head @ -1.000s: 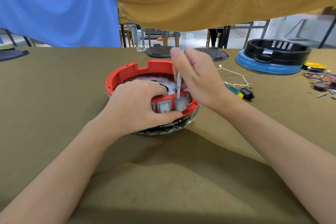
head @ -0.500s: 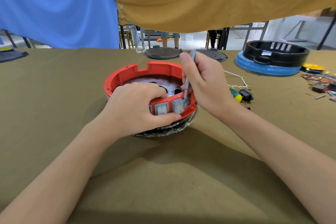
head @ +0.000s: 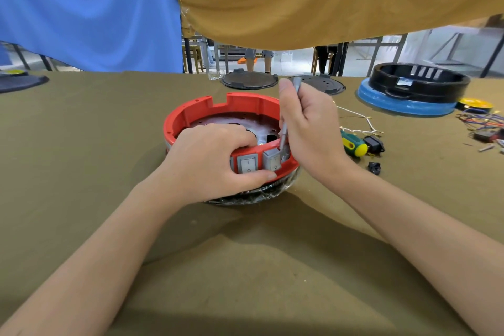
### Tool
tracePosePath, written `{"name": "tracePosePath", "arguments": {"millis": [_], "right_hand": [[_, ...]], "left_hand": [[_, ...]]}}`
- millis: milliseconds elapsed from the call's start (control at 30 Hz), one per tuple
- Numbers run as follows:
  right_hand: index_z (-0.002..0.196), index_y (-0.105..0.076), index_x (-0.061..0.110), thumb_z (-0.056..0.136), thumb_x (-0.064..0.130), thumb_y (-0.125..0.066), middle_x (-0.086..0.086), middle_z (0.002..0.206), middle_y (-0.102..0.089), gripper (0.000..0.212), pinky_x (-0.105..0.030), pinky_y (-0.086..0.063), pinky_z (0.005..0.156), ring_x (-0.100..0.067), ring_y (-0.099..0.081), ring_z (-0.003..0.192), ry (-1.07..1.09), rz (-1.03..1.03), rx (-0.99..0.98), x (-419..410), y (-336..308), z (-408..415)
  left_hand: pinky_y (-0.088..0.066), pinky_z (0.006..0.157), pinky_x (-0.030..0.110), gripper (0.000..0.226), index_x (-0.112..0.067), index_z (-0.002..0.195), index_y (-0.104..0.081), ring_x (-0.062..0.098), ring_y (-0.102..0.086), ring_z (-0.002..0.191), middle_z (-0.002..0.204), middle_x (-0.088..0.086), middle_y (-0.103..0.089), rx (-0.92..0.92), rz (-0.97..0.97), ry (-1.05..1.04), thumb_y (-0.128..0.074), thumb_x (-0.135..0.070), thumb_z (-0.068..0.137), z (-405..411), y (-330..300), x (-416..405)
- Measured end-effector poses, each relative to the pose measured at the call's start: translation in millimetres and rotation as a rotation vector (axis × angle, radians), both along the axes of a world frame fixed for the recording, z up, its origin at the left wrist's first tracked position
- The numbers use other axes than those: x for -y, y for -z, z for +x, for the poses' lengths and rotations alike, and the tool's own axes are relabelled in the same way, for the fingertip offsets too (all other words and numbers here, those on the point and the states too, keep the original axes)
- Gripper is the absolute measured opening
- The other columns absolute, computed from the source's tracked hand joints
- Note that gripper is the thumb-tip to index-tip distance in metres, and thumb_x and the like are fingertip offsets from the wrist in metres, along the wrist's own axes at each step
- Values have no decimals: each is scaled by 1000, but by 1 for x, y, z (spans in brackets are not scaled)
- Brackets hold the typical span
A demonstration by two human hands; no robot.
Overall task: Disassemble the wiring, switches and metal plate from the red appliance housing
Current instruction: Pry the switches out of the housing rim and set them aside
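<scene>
The round red appliance housing (head: 231,106) lies open side up on the brown table cover, over a black base wrapped in film. Inside shows a shiny metal plate (head: 237,122). Two grey rocker switches (head: 247,163) sit in its near wall, the right switch (head: 272,160) pushed partly out. My left hand (head: 215,155) grips the near rim, fingers inside and thumb under the switches. My right hand (head: 308,128) holds a thin grey metal tool (head: 284,135) upright, its tip down beside the right switch.
A green and yellow screwdriver (head: 353,143), a black socket part (head: 375,143) and white wires lie right of the housing. A black ring on a blue base (head: 409,101) stands far right, coloured wires (head: 482,120) beyond it. Two dark round lids (head: 248,80) lie behind.
My right hand has shifted right and tilted the tool, which went from the middle of the switches to the right switch's side. That switch now sticks further out. My left hand keeps its hold.
</scene>
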State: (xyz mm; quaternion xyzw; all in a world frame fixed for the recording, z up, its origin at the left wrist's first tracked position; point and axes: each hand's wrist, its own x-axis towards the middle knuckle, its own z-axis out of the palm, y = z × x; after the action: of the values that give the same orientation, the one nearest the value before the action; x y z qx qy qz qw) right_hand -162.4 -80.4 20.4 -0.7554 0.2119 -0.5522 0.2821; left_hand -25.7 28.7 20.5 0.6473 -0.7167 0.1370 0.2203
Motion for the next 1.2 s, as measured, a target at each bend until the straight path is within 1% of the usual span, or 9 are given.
{"name": "tracePosePath", "arguments": {"millis": [100,267,433,533,633,733,933,1067,1200], "right_hand": [[62,-47,-3,105,29,-42,-14,52,-48,54,-40,-37,53,-29,-47,53,-28,22,-45,3,-4,2],[55,-46,7,106,28,-42,7,44,-42,55,-27,-34,50,-8,-39,45,-80,82,-146,11,-11,10],[64,-45,-1,105,27,-43,-7,52,-43,50,-34,-33,50,-19,-40,50,-34,-28,-16,2,-4,0],[65,-46,5,105,25,-45,-3,54,-44,45,-30,-32,48,-16,-40,50,-2,-71,39,-5,2,-3],[68,-51,0,105,25,-45,-9,56,-52,44,-33,-38,47,-20,-48,51,27,-61,69,-10,7,0],[69,-54,-4,105,26,-45,-16,60,-58,48,-38,-43,56,-27,-55,56,39,23,87,-9,11,2],[66,-54,-5,106,27,-42,-13,55,-58,53,-30,-45,56,-13,-57,50,20,73,74,-3,11,6],[64,-54,-5,106,27,-40,-8,50,-56,55,-28,-43,55,-20,-58,51,20,92,62,0,9,7],[64,-54,-7,106,27,-41,-9,50,-57,55,-28,-45,55,-18,-57,50,10,103,41,-1,7,7]], "left_hand": [[-47,56,37,59,-24,77,-62,10,-56,65,70,-9,-61,10,3,10,-39,-78,71,0,0,0],[-47,57,36,57,-25,80,-63,9,-56,68,74,-10,-62,15,15,21,-39,-77,73,0,0,0],[-46,56,35,58,-25,80,-62,10,-57,68,73,-10,-62,11,9,33,-38,-77,74,0,-1,-1],[-47,57,38,58,-24,79,-61,11,-56,67,72,-9,-61,10,10,32,-39,-77,74,1,-1,-1],[-46,55,36,57,-25,78,-61,10,-55,66,71,-10,-60,20,15,26,-39,-77,74,0,-1,-1],[-45,54,32,56,-26,78,-61,9,-54,65,71,-11,-60,26,7,18,-39,-77,73,0,-1,-2],[-41,53,30,45,-26,77,-59,9,-52,64,69,-10,-58,25,6,17,-50,-70,76,0,0,-2],[-41,54,31,45,-26,78,-58,8,-52,65,70,-10,-57,18,9,19,-49,-70,76,0,0,-2],[-42,55,31,45,-26,79,-59,9,-54,66,72,-10,-59,15,16,21,-50,-70,76,0,-1,-3]]}}
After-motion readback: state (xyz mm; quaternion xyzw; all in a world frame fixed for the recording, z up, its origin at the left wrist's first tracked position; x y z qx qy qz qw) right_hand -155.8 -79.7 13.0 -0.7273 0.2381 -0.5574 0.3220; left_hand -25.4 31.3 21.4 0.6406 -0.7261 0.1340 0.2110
